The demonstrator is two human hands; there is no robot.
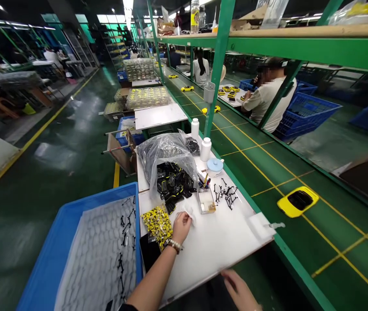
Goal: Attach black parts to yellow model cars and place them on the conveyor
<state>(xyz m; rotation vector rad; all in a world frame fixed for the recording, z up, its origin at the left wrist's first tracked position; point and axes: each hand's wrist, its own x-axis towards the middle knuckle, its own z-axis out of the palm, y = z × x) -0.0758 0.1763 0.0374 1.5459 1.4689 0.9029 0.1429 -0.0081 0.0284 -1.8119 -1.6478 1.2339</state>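
One crumpled white wad (189, 212), thin and soft-edged, lies on the worktop (210, 242) just right of the landmark, a clear packet of yellow-and-black bits (158, 224). Fingers of the left hand (183, 223) are bunched together at the wad, partly covering it; whether they clamp it, I cannot tell. Beyond the packet, black parts (172, 183) fill an open plastic bag (161, 149), the lower ones overlapping. Nearer and right of the packet, the right hand (239, 291), blurred and cut off by the lower border, has its fingers apart.
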